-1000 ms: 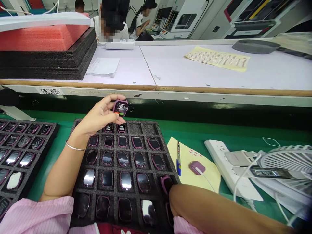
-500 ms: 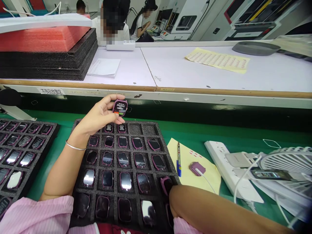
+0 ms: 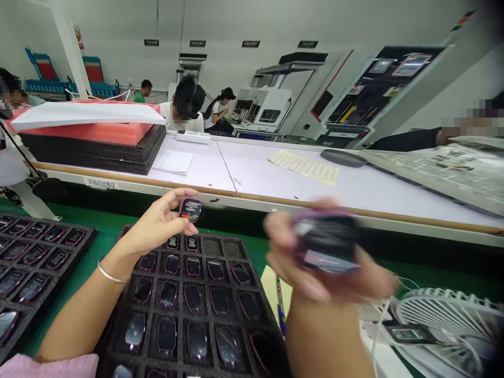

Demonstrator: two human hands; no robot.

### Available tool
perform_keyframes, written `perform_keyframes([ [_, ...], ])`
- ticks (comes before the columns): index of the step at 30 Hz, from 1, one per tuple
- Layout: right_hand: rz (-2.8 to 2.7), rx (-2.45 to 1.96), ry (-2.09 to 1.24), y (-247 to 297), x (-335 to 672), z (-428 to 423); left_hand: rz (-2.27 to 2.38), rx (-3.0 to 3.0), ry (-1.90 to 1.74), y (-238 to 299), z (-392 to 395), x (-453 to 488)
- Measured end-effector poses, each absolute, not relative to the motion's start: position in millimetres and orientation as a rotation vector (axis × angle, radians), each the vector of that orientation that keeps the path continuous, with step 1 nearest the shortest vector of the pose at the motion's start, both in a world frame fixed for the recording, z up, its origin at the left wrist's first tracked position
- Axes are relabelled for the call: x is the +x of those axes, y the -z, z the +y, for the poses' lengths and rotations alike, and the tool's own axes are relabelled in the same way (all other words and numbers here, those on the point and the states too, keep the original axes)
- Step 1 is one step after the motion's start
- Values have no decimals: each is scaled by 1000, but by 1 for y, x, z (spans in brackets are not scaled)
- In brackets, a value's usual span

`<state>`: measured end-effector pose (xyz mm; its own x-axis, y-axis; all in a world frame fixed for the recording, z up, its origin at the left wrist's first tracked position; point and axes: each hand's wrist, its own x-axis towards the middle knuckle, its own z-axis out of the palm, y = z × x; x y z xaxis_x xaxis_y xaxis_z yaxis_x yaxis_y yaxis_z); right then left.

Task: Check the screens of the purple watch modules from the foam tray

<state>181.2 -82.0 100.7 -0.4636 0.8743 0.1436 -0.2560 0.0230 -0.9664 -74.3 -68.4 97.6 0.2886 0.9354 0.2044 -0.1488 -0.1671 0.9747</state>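
Over the far edge of a black foam tray (image 3: 179,310), my left hand (image 3: 161,223) is closed on a purple smartwatch body (image 3: 191,209). Its screen is lit with white text and a red and green strip. Close to the camera, my right hand (image 3: 291,257) is closed around a second purple smartwatch body (image 3: 328,239), blurred by motion, its dark screen facing me with a pale band low on it. Watch bodies fill most of the tray's compartments; two in the far row show lit text.
Another foam tray of watches (image 3: 33,257) lies on the left. A pen (image 3: 280,304) rests on yellow paper at the right, near a white fan (image 3: 441,315). Behind runs a raised shelf (image 3: 244,163) bearing stacked foam (image 3: 94,152) and a label sheet (image 3: 303,167). Several people sit beyond.
My right hand has come up from the lower right into view, holding a watch body. The camera has tilted upward. My left hand keeps its watch above the tray's far edge.
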Motion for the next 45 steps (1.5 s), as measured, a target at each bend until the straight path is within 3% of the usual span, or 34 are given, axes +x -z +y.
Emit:
perform_keyframes([
  [6, -1244, -520, -1837, -91, 138, -76, 794, 1401, -1182, -99, -87, -75],
  [18, -1178, -544, -1938, -34, 120, -85, 1015, 1257, -1158, -57, -120, -80],
  [45, -1207, -612, -1805, -16, 114, -83, 975, 1202, -1160, -43, -119, -74],
])
